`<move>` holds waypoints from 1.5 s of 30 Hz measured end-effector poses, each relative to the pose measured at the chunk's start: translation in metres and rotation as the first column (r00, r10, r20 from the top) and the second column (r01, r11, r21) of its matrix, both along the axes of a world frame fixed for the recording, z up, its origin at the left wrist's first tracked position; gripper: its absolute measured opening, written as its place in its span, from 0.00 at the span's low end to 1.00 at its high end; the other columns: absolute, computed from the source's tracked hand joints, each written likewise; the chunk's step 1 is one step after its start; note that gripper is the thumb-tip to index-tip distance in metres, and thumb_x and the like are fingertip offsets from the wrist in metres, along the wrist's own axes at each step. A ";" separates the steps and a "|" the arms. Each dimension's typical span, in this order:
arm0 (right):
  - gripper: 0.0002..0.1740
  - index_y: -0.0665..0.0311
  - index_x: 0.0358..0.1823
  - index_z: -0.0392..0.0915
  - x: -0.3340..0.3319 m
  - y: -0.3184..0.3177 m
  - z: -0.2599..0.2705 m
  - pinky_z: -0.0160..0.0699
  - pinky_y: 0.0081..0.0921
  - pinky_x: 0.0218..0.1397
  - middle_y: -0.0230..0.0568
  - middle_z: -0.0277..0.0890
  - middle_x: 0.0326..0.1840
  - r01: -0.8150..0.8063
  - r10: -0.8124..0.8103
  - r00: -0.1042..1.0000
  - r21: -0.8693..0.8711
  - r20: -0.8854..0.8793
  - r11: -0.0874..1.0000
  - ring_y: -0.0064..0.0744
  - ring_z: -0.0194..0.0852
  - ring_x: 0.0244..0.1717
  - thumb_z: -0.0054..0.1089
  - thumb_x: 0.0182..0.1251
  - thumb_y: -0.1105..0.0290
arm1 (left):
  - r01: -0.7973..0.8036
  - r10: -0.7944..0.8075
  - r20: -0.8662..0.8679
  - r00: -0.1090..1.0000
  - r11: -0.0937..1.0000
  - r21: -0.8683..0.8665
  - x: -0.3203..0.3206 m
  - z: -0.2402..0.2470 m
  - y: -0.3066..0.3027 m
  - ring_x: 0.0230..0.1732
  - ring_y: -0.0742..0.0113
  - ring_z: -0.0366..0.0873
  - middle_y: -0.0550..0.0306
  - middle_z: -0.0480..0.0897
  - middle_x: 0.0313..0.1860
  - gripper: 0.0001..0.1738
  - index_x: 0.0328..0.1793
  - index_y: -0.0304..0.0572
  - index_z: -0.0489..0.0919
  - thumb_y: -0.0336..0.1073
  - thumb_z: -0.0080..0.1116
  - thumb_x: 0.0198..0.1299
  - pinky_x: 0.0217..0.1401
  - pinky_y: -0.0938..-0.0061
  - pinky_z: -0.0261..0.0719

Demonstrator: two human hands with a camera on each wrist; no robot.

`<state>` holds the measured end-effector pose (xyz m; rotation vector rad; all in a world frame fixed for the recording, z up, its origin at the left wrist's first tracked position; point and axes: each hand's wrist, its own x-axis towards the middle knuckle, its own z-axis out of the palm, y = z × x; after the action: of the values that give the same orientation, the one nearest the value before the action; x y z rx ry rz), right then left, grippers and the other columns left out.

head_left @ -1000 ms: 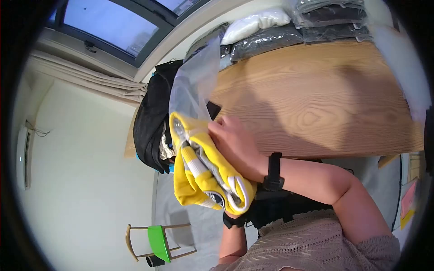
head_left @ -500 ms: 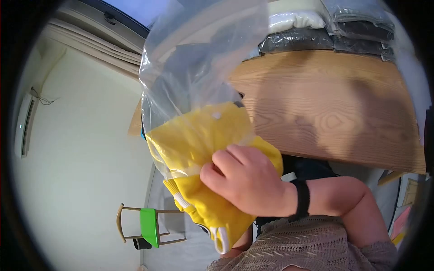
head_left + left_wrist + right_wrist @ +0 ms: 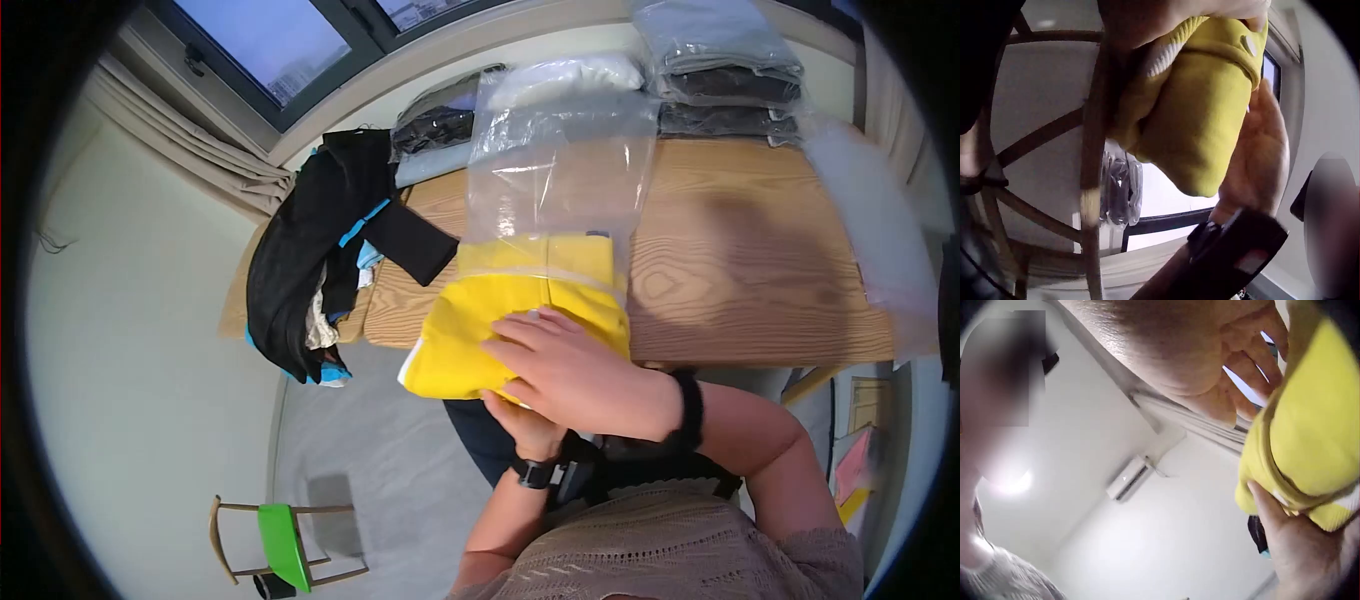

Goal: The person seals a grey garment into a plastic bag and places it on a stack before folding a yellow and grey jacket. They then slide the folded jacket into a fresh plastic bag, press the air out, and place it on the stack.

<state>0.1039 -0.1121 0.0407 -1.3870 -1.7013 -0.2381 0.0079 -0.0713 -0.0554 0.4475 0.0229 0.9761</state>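
Observation:
A folded yellow jacket [image 3: 470, 345], with ribbed white-striped trim and a white button [image 3: 1249, 45], is held at the table's front edge. Its far end lies inside a clear plastic bag [image 3: 560, 170], which stretches away over the table. My left hand [image 3: 525, 425] grips the near edge from below; its thumb [image 3: 1269, 509] shows on the cloth in the right wrist view, while its other fingers are mostly hidden. Over the top of the jacket, my right hand [image 3: 590, 375] is spread with straight fingers, the palm [image 3: 1179, 350] turned toward the cloth.
On the wooden table [image 3: 740, 280], a black garment pile [image 3: 310, 240] and a black flat piece [image 3: 412, 243] lie left. Bagged garments [image 3: 730, 85] line the back by the window, and loose clear plastic [image 3: 875, 220] hangs at right. A green chair [image 3: 285, 545] stands lower left.
The jacket and bag have swung from a raised, tilted position down over the table, the bag now stretched out flat. My right hand has gone from gripping them to lying open over the jacket.

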 end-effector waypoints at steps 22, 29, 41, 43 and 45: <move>0.10 0.65 0.34 0.70 0.062 -0.035 -0.038 0.73 0.44 0.32 0.53 0.76 0.28 0.444 -0.542 0.808 -0.367 -0.229 0.817 0.56 0.75 0.31 0.57 0.64 0.67 | 0.046 -0.049 -0.212 0.976 0.999 -0.020 -0.003 0.013 0.008 0.71 0.59 0.62 0.62 0.64 0.71 0.41 0.73 0.52 0.57 0.68 0.43 0.61 0.72 0.61 0.62; 0.07 0.66 0.35 0.74 0.067 -0.039 -0.025 0.74 0.42 0.37 0.52 0.76 0.31 0.462 -0.559 0.829 -0.534 -0.026 0.708 0.52 0.76 0.37 0.60 0.58 0.71 | 0.060 -0.064 -0.211 0.975 0.998 -0.026 -0.017 0.001 0.006 0.71 0.60 0.62 0.60 0.65 0.70 0.39 0.72 0.47 0.58 0.60 0.51 0.62 0.72 0.61 0.61; 0.11 0.66 0.41 0.75 0.042 -0.038 -0.032 0.75 0.39 0.41 0.47 0.75 0.32 0.422 -0.418 0.904 -0.343 0.088 0.839 0.49 0.75 0.38 0.53 0.56 0.76 | 0.064 -0.095 -0.160 0.982 0.980 -0.188 -0.005 0.023 0.013 0.64 0.55 0.70 0.49 0.71 0.66 0.27 0.68 0.39 0.63 0.47 0.44 0.69 0.66 0.59 0.71; 0.12 0.66 0.42 0.75 0.035 -0.041 -0.025 0.75 0.38 0.39 0.46 0.75 0.32 0.420 -0.409 0.907 -0.251 0.098 0.872 0.46 0.75 0.37 0.56 0.55 0.75 | 0.053 -0.084 -0.159 0.984 0.980 -0.193 -0.004 0.023 0.016 0.63 0.57 0.72 0.50 0.72 0.64 0.26 0.67 0.38 0.64 0.47 0.42 0.69 0.65 0.62 0.72; 0.12 0.66 0.42 0.75 0.031 -0.046 -0.020 0.75 0.37 0.38 0.45 0.74 0.33 0.391 -0.377 0.921 -0.249 0.104 0.886 0.45 0.75 0.38 0.57 0.54 0.74 | 0.042 -0.076 -0.161 0.984 0.979 -0.202 -0.005 0.023 0.019 0.62 0.59 0.73 0.51 0.73 0.63 0.25 0.65 0.38 0.64 0.46 0.41 0.70 0.63 0.65 0.74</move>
<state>0.1350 -0.1579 0.0203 -1.9355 -1.5260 -0.2762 0.0030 -0.0518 -0.0322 0.3444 0.2562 0.8654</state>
